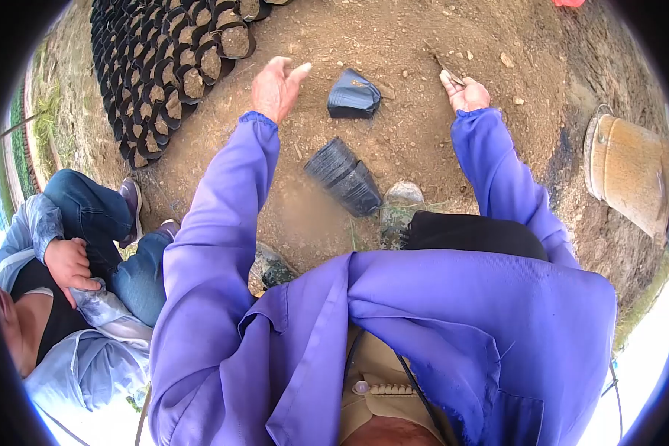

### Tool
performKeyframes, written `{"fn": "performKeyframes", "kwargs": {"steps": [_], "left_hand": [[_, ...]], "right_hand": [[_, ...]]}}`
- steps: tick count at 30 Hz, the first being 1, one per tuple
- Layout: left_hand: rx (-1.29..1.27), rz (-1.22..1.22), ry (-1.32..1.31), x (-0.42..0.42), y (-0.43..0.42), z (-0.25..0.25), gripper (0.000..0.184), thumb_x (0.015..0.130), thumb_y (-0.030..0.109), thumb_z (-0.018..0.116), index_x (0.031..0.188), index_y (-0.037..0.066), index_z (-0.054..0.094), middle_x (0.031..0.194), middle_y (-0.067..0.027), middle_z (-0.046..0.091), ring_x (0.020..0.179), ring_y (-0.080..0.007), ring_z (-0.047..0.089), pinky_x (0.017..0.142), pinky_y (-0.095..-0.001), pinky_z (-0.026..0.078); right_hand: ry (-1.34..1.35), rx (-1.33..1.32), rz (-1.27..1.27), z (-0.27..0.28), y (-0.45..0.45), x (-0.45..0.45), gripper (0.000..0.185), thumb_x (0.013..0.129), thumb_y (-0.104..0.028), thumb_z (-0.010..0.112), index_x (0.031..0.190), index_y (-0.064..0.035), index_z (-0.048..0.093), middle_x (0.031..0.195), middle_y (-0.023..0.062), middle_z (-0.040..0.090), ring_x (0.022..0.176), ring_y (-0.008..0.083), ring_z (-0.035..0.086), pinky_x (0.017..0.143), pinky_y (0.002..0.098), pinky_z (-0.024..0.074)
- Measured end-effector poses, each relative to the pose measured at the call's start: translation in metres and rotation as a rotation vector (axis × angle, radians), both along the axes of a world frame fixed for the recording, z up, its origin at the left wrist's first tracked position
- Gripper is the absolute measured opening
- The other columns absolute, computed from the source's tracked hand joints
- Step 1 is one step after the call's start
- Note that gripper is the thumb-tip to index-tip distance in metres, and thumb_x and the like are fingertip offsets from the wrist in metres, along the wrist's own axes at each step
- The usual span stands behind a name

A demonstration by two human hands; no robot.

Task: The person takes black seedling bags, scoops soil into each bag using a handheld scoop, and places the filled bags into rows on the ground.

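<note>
My left hand (276,89) hovers over the soil beside the filled pots, its thumb and fingers apart and nothing visible in it. To the right, my right hand (466,94) is closed around a thin, dark, stick-like tool (439,62) that points up and left; its exact kind is unclear. Between my hands a black plastic nursery pot (353,95) lies on its side, with a little soil on it. Nearer to me lies a stack of nested black nursery pots (343,177), tilted on the ground by my shoe (404,195).
Rows of soil-filled black pots (156,85) stand at the upper left. A co-worker (70,267) sits at my left, hands near the knees. A dirty, pale bucket (632,167) is at the right. Loose soil (416,22) with small stones covers the ground.
</note>
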State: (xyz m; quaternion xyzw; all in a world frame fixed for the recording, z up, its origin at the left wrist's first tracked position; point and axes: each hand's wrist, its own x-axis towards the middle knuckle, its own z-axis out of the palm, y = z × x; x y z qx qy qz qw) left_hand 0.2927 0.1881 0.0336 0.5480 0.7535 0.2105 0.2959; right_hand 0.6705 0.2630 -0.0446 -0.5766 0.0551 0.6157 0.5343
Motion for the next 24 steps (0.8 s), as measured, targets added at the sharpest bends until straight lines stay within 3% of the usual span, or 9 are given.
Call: {"fn": "performKeyframes", "kwargs": {"steps": [2, 5, 8, 10, 12, 18, 22, 23, 24], "left_hand": [[-0.349, 0.225, -0.507, 0.052, -0.01, 0.043, 0.047, 0.081, 0.024, 0.071, 0.114, -0.006, 0.055, 0.089, -0.0116, 0.066, 0.062, -0.0149, 0.06, 0.061, -0.0291, 0.048], [-0.576, 0.117, -0.615, 0.075, -0.019, 0.019, 0.035, 0.082, 0.019, 0.069, 0.107, -0.003, 0.061, 0.079, -0.0074, 0.065, 0.053, -0.0096, 0.057, 0.052, -0.0258, 0.045], [-0.283, 0.052, -0.534, 0.086, -0.024, 0.029, 0.032, 0.08, 0.017, 0.07, 0.1, -0.007, 0.061, 0.075, -0.01, 0.064, 0.052, -0.0133, 0.055, 0.054, -0.0314, 0.047], [0.148, -0.177, -0.099, 0.076, -0.027, 0.036, 0.013, 0.075, 0.011, 0.068, 0.088, 0.008, 0.064, 0.079, -0.0132, 0.061, 0.069, -0.0287, 0.062, 0.06, -0.039, 0.048], [0.275, -0.267, 0.098, 0.064, -0.032, 0.049, 0.009, 0.075, 0.012, 0.068, 0.083, 0.01, 0.063, 0.083, -0.0132, 0.06, 0.081, -0.0335, 0.061, 0.065, -0.0417, 0.049], [0.229, -0.341, 0.245, 0.052, -0.039, 0.034, 0.005, 0.076, 0.012, 0.064, 0.08, 0.01, 0.062, 0.085, -0.012, 0.058, 0.079, -0.0332, 0.061, 0.065, -0.043, 0.05], [0.299, -0.397, 0.334, 0.056, -0.048, 0.02, 0.007, 0.072, 0.008, 0.061, 0.079, 0.008, 0.06, 0.085, -0.0112, 0.056, 0.079, -0.0327, 0.061, 0.065, -0.0437, 0.049], [0.329, -0.412, 0.294, 0.056, -0.053, 0.017, 0.009, 0.071, 0.007, 0.061, 0.08, 0.008, 0.058, 0.085, -0.0111, 0.056, 0.08, -0.0325, 0.061, 0.064, -0.0443, 0.049], [0.319, -0.421, 0.302, 0.055, -0.057, 0.013, 0.009, 0.071, 0.007, 0.061, 0.08, 0.008, 0.058, 0.085, -0.0111, 0.055, 0.08, -0.0324, 0.061, 0.063, -0.0445, 0.049]], "right_hand": [[-0.062, -0.003, 0.016, 0.017, -0.005, -0.008, 0.023, 0.091, 0.005, 0.027, 0.111, 0.0156, 0.032, 0.105, 0.0338, 0.049, 0.093, 0.0485, 0.059, 0.087, 0.0593, 0.0513], [-0.146, 0.039, 0.126, 0.035, -0.015, -0.005, 0.014, 0.089, 0.008, 0.033, 0.1, 0.0156, 0.036, 0.086, 0.026, 0.05, 0.087, 0.0496, 0.06, 0.082, 0.0619, 0.052], [-0.115, 0.195, 0.384, 0.033, -0.021, 0.015, 0.011, 0.086, 0.01, 0.039, 0.093, 0.0149, 0.034, 0.068, 0.0141, 0.046, 0.073, 0.0476, 0.062, 0.073, 0.0628, 0.0551], [-0.074, 0.215, 0.5, 0.07, -0.025, -0.008, 0.009, 0.085, 0.01, 0.042, 0.089, 0.0145, 0.035, 0.064, 0.0113, 0.045, 0.07, 0.0444, 0.063, 0.071, 0.0618, 0.0561], [-0.08, 0.279, 0.636, 0.076, -0.026, -0.019, 0.014, 0.086, 0.008, 0.041, 0.097, 0.014, 0.036, 0.075, 0.0139, 0.05, 0.072, 0.0409, 0.065, 0.069, 0.0547, 0.0591], [-0.168, 0.48, 0.886, 0.141, -0.036, -0.096, 0.046, 0.086, 0.006, 0.042, 0.13, 0.0074, 0.027, 0.107, 0.019, 0.056, 0.076, 0.0327, 0.066, 0.067, 0.0428, 0.0619], [-0.559, 0.631, 1.056, 0.132, -0.052, -0.131, 0.038, 0.085, 0.004, 0.047, 0.122, -0.0002, 0.045, 0.101, 0.0132, 0.064, 0.088, 0.0261, 0.066, 0.067, 0.0318, 0.0578], [-1.065, 0.743, 1.176, 0.105, -0.052, -0.133, 0.038, 0.083, 0.003, 0.049, 0.12, -0.0035, 0.049, 0.098, 0.0108, 0.066, 0.09, 0.0218, 0.066, 0.074, 0.0317, 0.0536], [-1.137, 0.82, 1.141, 0.108, -0.054, -0.136, 0.038, 0.083, 0.004, 0.05, 0.12, -0.0034, 0.048, 0.097, 0.0108, 0.066, 0.091, 0.0213, 0.066, 0.076, 0.0323, 0.0524]]}}
